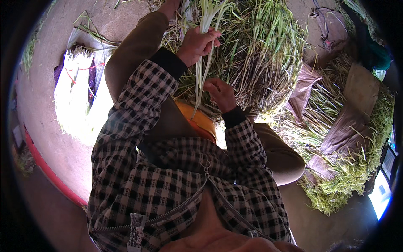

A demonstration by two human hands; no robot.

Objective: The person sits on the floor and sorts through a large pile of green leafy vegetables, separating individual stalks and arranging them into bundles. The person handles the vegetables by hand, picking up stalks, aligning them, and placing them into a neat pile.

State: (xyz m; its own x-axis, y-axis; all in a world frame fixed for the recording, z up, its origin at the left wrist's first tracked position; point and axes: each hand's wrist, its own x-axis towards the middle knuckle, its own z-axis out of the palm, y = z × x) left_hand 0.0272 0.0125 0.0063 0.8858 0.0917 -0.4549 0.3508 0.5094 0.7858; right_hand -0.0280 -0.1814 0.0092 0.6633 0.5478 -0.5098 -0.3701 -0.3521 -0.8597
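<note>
My left hand (200, 45) is closed round a small bunch of pale green-white stalks (199, 75), which hang down from it past my lap. Lower and to the right, my right hand (220, 93) is beside the hanging stalks with its fingers curled; whether it pinches a stalk is hard to tell. The stalk tips reach down to an orange and yellow object (201, 121) between my legs. Right beyond my hands lies a large heap of long green leafy stalks (261, 53).
Bright pale bundles of stalks (74, 91), one tied with red string, lie at the left. More green stalks (346, 179) with brown sheeting (346, 129) over them lie at the right. A dark green shape (376, 55) is at the upper right. A red curved edge (50, 174) runs at the lower left.
</note>
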